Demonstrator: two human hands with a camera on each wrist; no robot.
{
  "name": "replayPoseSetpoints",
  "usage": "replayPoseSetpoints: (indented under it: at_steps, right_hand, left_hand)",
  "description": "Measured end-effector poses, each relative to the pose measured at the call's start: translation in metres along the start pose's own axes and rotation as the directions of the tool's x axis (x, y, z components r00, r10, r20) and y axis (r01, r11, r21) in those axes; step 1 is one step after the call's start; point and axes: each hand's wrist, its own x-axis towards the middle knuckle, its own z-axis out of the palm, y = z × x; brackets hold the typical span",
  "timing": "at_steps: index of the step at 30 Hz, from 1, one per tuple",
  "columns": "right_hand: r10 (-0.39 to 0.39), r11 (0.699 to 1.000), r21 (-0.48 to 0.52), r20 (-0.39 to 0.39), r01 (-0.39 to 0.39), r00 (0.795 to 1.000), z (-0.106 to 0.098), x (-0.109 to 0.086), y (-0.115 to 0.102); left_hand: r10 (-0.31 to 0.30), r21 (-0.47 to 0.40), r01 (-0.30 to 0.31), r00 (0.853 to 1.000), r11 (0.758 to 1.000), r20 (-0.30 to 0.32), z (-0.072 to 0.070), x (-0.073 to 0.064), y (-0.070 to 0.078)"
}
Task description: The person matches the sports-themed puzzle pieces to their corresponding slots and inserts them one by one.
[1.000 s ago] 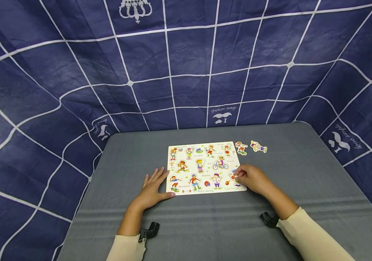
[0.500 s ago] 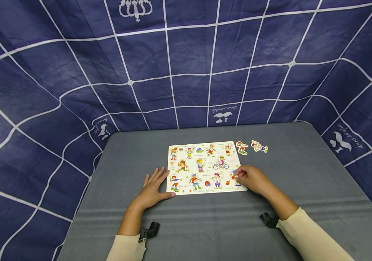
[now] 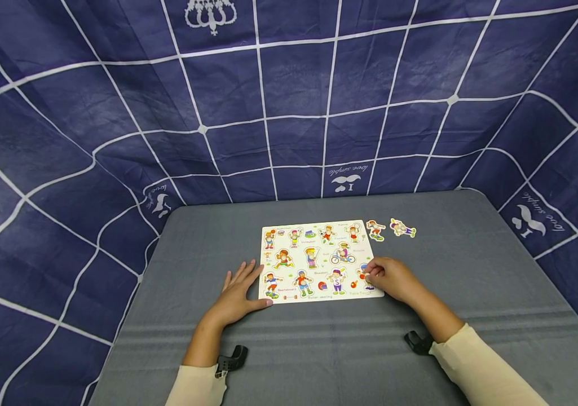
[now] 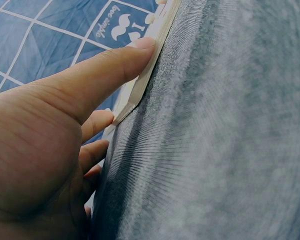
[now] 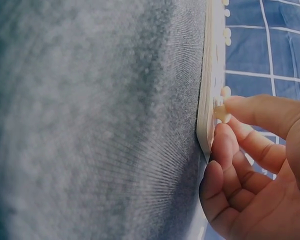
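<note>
A white wooden puzzle board (image 3: 299,262) lies on the grey cloth, its colourful sports figures set across it. My left hand (image 3: 233,301) spreads its fingers at the board's left side, the thumb resting on the near left corner. In the left wrist view that thumb (image 4: 117,62) lies along the board's edge. At the lower right corner, my right hand (image 3: 392,276) pinches a figure-shaped puzzle piece (image 3: 368,285), partly hidden by the fingers. The right wrist view shows thumb and index finger at its pale knob (image 5: 221,114), close against the board.
Two loose puzzle pieces, a red-and-green figure (image 3: 375,230) and a purple-trousered figure (image 3: 402,228), lie beyond the board's far right corner. A blue curtain (image 3: 294,141) with white lines surrounds the grey table (image 3: 319,355) at the back and sides.
</note>
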Motion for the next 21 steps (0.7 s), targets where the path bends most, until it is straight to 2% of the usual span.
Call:
replayPoseSetpoints:
  at_steps: [5,10,14,21]
  right_hand:
    - [0.02,0.998,0.053,-0.021,-0.019,1.0,-0.002,-0.001,-0.002]
    - [0.042,0.998,0.054,-0.09,-0.037,0.995,-0.006,-0.001,-0.002]
    - [0.054,0.998,0.041,-0.167,-0.048,0.985,-0.009,0.002,0.002]
    - [0.074,0.994,0.102,-0.244,-0.05,0.967,-0.016,0.008,0.01]
  left_hand:
    - [-0.003,-0.003,0.003,1.0,1.0,0.002,0.0,0.0,0.0]
    - [-0.008,-0.001,0.008,1.0,1.0,0.002,0.001,0.0,0.0]
    - [-0.011,-0.004,0.011,1.0,1.0,0.005,0.001,0.0,0.0]
    - [-0.008,-0.002,0.008,1.0,1.0,0.005,0.001,0.0,0.001]
